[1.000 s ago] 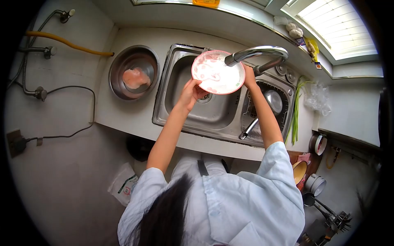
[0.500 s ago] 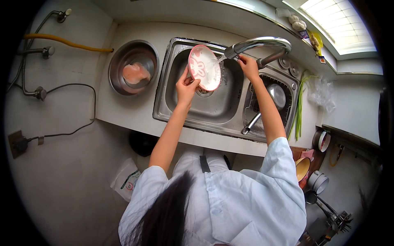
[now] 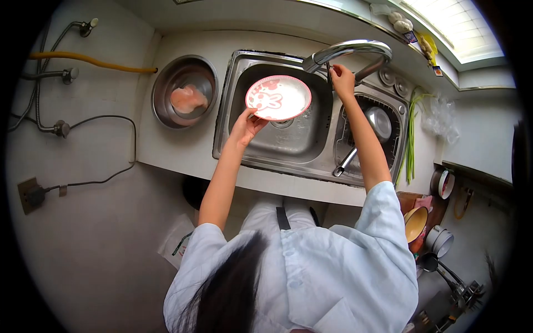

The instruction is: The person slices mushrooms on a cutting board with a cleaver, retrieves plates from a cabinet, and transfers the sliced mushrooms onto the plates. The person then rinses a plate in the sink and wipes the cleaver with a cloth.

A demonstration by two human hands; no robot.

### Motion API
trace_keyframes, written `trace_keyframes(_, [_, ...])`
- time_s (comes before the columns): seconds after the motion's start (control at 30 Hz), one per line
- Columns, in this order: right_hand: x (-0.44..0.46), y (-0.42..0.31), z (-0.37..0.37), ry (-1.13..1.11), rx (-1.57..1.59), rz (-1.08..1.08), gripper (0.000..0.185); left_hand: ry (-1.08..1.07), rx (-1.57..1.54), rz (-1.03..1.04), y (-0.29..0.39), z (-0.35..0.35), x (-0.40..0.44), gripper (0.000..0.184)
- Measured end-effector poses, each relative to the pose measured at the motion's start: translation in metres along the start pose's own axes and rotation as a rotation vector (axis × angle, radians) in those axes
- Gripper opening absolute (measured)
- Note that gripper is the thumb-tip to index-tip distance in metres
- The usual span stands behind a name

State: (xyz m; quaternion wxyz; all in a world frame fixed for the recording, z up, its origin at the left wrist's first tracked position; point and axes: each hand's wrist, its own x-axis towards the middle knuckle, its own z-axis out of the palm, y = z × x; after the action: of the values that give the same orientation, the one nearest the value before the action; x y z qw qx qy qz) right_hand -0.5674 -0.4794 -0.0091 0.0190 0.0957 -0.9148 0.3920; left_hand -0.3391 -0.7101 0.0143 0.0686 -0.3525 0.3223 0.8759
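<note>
My left hand point(image 3: 246, 129) grips the lower left edge of a white oval plate point(image 3: 286, 99) with a pink rim and a pink rabbit pattern. The plate is held over the large basin of the steel sink point(image 3: 300, 157), face up. My right hand point(image 3: 342, 81) is closed at the faucet point(image 3: 355, 49), beside its spout; what its fingers hold is too small to make out. No stream of water shows from the spout. Left of the sink, a steel bowl point(image 3: 160, 100) contains a piece of pale pink meat point(image 3: 189, 99).
A steel pan point(image 3: 378, 123) lies in the rack of the small basin. Green stalks point(image 3: 411, 141) and a clear plastic bag point(image 3: 441, 119) are on the counter at right. Garlic point(image 3: 401, 23) sits on the sill. A yellow bowl point(image 3: 416, 222) and grey pots point(image 3: 439, 241) are lower right.
The plate has moved away from the spout and turned from tilted to face up. My right hand let go of the plate and moved to the faucet. The water stream has stopped.
</note>
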Motion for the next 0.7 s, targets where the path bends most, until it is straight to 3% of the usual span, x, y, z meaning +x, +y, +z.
trace_keyframes(0.1, [-0.023, -0.015, -0.017, 0.057, 0.228, -0.026, 0.018, -0.126, -0.047, 0.089, -0.010, 0.000, -0.005, 0.042])
trace_keyframes(0.17, [-0.033, -0.018, -0.020, -0.260, 0.265, -0.108, 0.018, -0.136, 0.119, 0.173, -0.010, -0.003, -0.007, 0.049])
trace_keyframes(0.2, [-0.035, -0.020, -0.021, -0.485, 0.286, -0.050, 0.028, -0.134, 0.160, 0.201, -0.008, -0.005, -0.005, 0.053])
trace_keyframes(0.3, [-0.046, -0.036, -0.004, -0.512, 0.394, -0.165, 0.039, -0.167, 0.330, 0.325, 0.006, -0.001, -0.008, 0.059])
trace_keyframes(0.33, [-0.042, -0.040, -0.005, -0.656, 0.417, -0.072, 0.046, -0.256, 0.355, 0.372, 0.012, -0.001, -0.007, 0.066])
trace_keyframes(0.47, [-0.043, -0.054, 0.000, -0.750, 0.689, -0.035, 0.046, -0.269, 0.518, 0.513, 0.028, 0.004, -0.014, 0.065])
trace_keyframes(0.53, [-0.049, -0.059, -0.007, -0.744, 0.703, -0.016, 0.048, -0.307, 0.606, 0.656, 0.037, 0.005, -0.018, 0.062])
trace_keyframes(0.67, [-0.065, -0.078, -0.026, -0.698, 0.729, 0.017, 0.053, -0.349, 0.635, 0.687, 0.050, 0.013, -0.033, 0.059])
trace_keyframes(0.7, [-0.070, -0.083, -0.030, -0.693, 0.727, 0.020, 0.053, -0.306, 0.777, 0.751, 0.054, 0.017, -0.039, 0.059])
